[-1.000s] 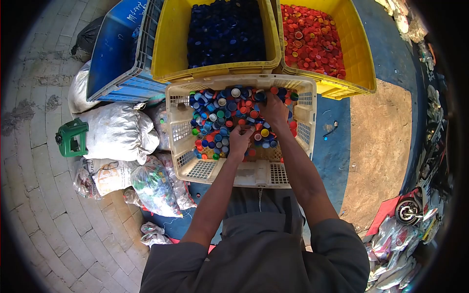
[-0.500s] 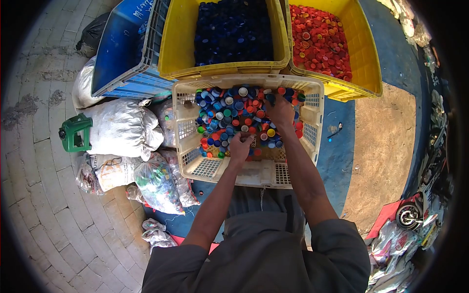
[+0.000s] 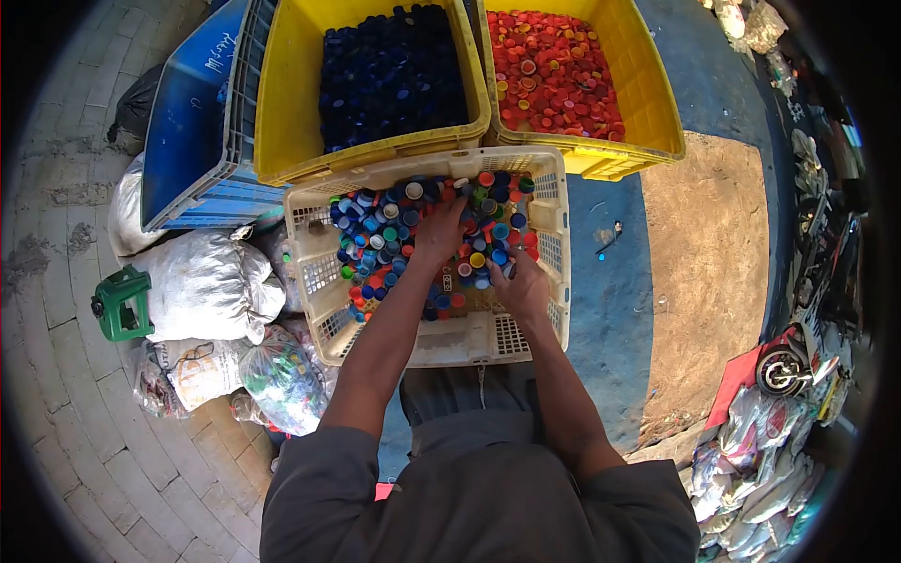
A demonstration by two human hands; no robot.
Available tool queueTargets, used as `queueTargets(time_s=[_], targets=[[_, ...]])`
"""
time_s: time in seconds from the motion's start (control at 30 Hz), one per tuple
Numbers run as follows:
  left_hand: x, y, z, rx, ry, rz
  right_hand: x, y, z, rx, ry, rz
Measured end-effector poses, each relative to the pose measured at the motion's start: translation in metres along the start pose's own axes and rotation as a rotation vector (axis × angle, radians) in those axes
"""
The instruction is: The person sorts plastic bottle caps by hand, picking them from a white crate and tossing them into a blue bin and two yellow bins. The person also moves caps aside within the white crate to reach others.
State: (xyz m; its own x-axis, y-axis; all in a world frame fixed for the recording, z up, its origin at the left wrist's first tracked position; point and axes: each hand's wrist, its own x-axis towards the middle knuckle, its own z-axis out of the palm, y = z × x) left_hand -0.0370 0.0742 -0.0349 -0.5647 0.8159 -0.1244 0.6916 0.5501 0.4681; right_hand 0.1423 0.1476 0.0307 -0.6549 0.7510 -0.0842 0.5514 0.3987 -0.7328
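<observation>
A white plastic crate (image 3: 441, 353) with lattice walls stands before me, holding loose bottle caps (image 3: 380, 241) in blue, red, white, green and yellow. My left hand (image 3: 439, 235) reaches into the middle of the pile, fingers stretched forward among the caps at the far side; its fingertips are partly hidden. Lower and to the right, my right hand (image 3: 522, 287) is curled, with thumb and fingers around a bluish cap (image 3: 508, 269) near the crate's right side. A yellow cap (image 3: 477, 260) lies just left of those fingers.
Behind the crate stand a yellow bin (image 3: 282, 113) of dark blue caps, another yellow bin (image 3: 652, 103) of red caps, and a blue bin (image 3: 192, 122). White sacks (image 3: 211, 286), a green plastic piece (image 3: 123, 302) and a clear bag (image 3: 284, 375) lie left. Bagged scrap (image 3: 751, 450) lies right.
My left hand has moved forward, deeper into the caps. My right hand has drawn back toward me from the far side. The whole view has shifted, with the crate now further left.
</observation>
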Motion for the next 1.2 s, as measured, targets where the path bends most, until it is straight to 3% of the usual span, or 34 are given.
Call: queueTargets(time_s=[0.17,0.47,0.97,1.07,1.2], targets=[[0.005,-0.005,0.001,0.150,-0.029,0.080,-0.005,-0.001,-0.011,-0.008,-0.049,0.046],[0.010,-0.019,-0.004,-0.037,-0.011,0.100,0.000,0.011,0.000,0.051,0.005,-0.039],[0.006,-0.016,0.008,0.066,-0.057,0.019,-0.007,-0.001,-0.002,-0.016,-0.084,-0.052],[0.004,-0.013,0.002,0.043,-0.040,0.035,-0.009,0.001,-0.005,-0.019,-0.045,-0.080],[0.001,-0.019,-0.003,-0.227,0.022,0.011,-0.010,0.000,-0.012,0.000,-0.060,-0.062]])
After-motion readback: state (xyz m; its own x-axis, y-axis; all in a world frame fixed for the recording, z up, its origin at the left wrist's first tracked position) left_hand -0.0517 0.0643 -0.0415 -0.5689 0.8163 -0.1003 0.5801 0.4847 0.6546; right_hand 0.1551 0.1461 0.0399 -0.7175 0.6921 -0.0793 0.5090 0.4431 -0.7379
